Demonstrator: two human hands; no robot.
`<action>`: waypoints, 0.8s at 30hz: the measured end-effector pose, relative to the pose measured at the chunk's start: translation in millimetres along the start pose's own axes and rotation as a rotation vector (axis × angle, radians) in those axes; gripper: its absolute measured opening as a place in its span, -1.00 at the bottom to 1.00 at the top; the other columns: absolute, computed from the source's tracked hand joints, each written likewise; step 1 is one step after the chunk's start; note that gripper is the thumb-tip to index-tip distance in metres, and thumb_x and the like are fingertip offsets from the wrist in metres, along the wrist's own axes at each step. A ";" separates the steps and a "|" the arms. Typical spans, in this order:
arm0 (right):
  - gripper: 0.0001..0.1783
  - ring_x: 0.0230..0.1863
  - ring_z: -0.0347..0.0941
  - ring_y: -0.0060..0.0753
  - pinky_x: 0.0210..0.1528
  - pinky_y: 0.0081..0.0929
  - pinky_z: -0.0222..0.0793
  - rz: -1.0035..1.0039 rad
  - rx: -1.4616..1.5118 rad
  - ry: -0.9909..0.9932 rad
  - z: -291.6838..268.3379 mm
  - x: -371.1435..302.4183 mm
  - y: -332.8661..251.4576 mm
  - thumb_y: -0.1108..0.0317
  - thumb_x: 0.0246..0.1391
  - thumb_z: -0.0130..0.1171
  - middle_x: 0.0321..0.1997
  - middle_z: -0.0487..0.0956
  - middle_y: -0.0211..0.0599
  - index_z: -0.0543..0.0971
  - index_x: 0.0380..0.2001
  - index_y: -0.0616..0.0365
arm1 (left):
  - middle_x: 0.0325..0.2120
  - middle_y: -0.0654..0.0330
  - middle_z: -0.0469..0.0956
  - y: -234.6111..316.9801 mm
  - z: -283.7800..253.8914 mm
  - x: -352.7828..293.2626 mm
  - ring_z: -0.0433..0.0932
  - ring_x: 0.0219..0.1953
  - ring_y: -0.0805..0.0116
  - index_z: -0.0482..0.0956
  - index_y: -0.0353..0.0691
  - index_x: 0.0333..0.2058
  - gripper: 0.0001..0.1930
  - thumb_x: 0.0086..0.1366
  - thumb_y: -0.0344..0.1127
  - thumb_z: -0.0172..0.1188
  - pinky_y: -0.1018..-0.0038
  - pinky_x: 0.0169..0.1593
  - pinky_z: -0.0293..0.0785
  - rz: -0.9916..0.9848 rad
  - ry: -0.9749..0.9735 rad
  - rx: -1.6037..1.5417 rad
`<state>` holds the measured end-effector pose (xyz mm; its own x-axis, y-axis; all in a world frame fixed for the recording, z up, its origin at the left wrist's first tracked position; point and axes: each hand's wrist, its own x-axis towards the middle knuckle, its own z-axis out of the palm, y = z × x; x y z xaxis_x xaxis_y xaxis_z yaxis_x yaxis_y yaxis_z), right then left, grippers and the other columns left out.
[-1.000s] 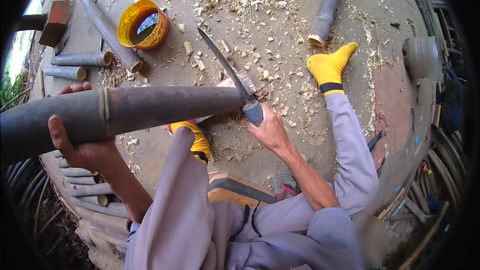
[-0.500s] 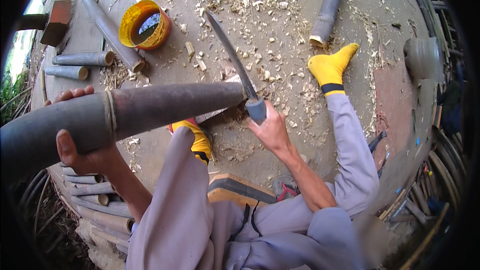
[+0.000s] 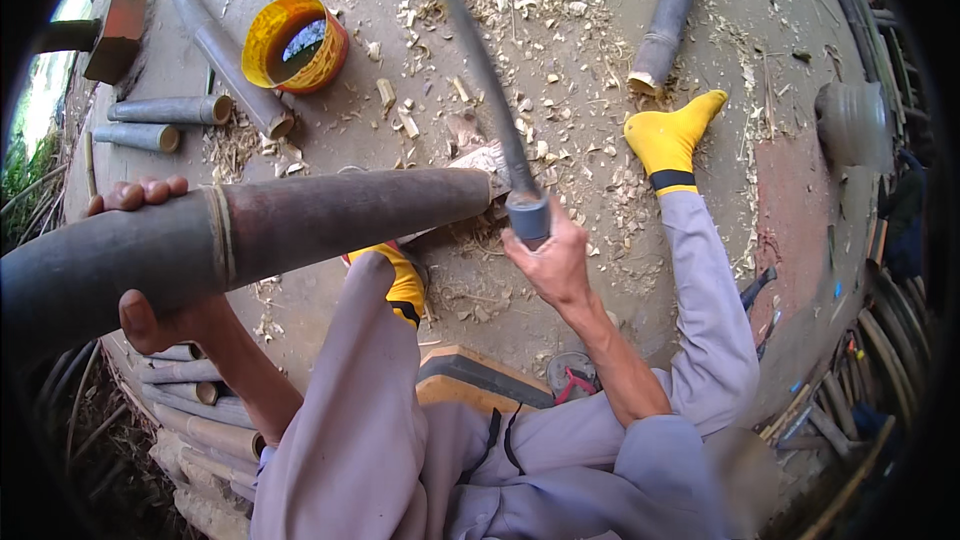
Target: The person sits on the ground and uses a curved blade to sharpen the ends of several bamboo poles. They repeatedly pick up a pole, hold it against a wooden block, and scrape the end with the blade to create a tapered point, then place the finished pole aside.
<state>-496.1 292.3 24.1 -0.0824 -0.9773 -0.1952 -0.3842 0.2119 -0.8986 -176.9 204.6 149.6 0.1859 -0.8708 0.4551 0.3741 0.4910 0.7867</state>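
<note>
A thick dark bamboo pole [image 3: 340, 220] slants across from the left edge, with a ringed node along it and a pale cut surface at its right end. My left hand [image 3: 175, 325] is wrapped round the pole near that node, thumb on the near side and fingertips over the far side. In my right hand [image 3: 555, 265] is the grey handle of a machete [image 3: 487, 80]. Its long dark blade points up and away, just right of the pole's cut end, and a small gap seems to separate them. Beneath that end lies a pale, chipped wood block [image 3: 465, 130], partly hidden.
Wood chips [image 3: 520, 5] litter the floor. A yellow-and-red bucket [image 3: 335, 55] holding dark liquid stands beyond the pole, near bamboo lengths [image 3: 215, 45]. Another pole [image 3: 665, 15] lies by my yellow-socked right foot [image 3: 665, 140]. Stacked bamboo [image 3: 205, 425] is at lower left, a sandal [image 3: 573, 377] nearby.
The machete has moved right and swung more upright, away from the pole's end. My right hand shifted slightly right with it. The pole's end now shows more pale cut surface.
</note>
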 end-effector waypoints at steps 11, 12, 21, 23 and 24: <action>-0.60 -0.43 0.58 -0.05 -0.40 -0.22 0.49 0.128 -0.182 -0.181 17.3 -1.2 40.0 0.42 -0.25 0.27 -0.49 0.57 0.04 0.39 -0.29 0.33 | -0.11 -0.14 0.30 14.9 62.6 -3.4 0.32 -0.03 -0.04 0.18 -0.39 0.08 -0.25 -0.02 -0.05 0.14 0.00 0.13 0.20 -0.043 0.289 0.233; -0.60 -0.43 0.59 -0.07 -0.41 -0.25 0.49 0.113 -0.152 -0.161 12.3 0.5 38.2 0.43 -0.24 0.28 -0.49 0.57 0.03 0.39 -0.29 0.32 | -0.12 -0.14 0.31 7.5 62.0 -1.1 0.33 -0.04 -0.04 0.18 -0.39 0.08 -0.27 -0.01 -0.06 0.12 0.01 0.13 0.21 -0.016 0.328 0.230; -0.71 -0.57 0.50 -0.43 -0.53 -0.51 0.42 -0.115 0.018 0.084 21.8 -9.2 57.4 0.47 -0.16 0.26 -0.54 0.54 -0.19 0.42 -0.34 0.29 | -0.20 -0.05 0.34 8.1 29.8 -8.8 0.36 -0.16 0.06 0.22 -0.28 0.05 -0.31 -0.05 -0.07 0.13 0.09 0.07 0.24 0.009 0.356 0.201; -0.73 -0.56 0.51 -0.31 -0.52 -0.44 0.43 0.043 -0.220 -0.094 26.8 0.9 69.7 0.47 -0.16 0.24 -0.53 0.55 -0.12 0.42 -0.36 0.32 | -0.21 -0.05 0.33 15.6 32.2 -7.9 0.35 -0.17 0.07 0.22 -0.28 0.05 -0.30 -0.07 -0.08 0.14 0.11 0.06 0.24 0.034 0.370 0.212; -0.72 -0.54 0.54 -0.27 -0.50 -0.40 0.45 0.037 -0.226 -0.107 23.1 11.4 73.6 0.46 -0.17 0.24 -0.53 0.55 -0.10 0.43 -0.35 0.31 | -0.22 -0.05 0.33 16.4 31.9 -8.2 0.35 -0.17 0.08 0.22 -0.29 0.05 -0.30 -0.09 -0.09 0.15 0.12 0.06 0.24 0.042 0.365 0.201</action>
<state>-504.1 296.7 -53.4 -0.0071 -0.9605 -0.2782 -0.5796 0.2306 -0.7816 -201.3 220.6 172.1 0.5210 -0.7832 0.3394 0.1810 0.4900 0.8527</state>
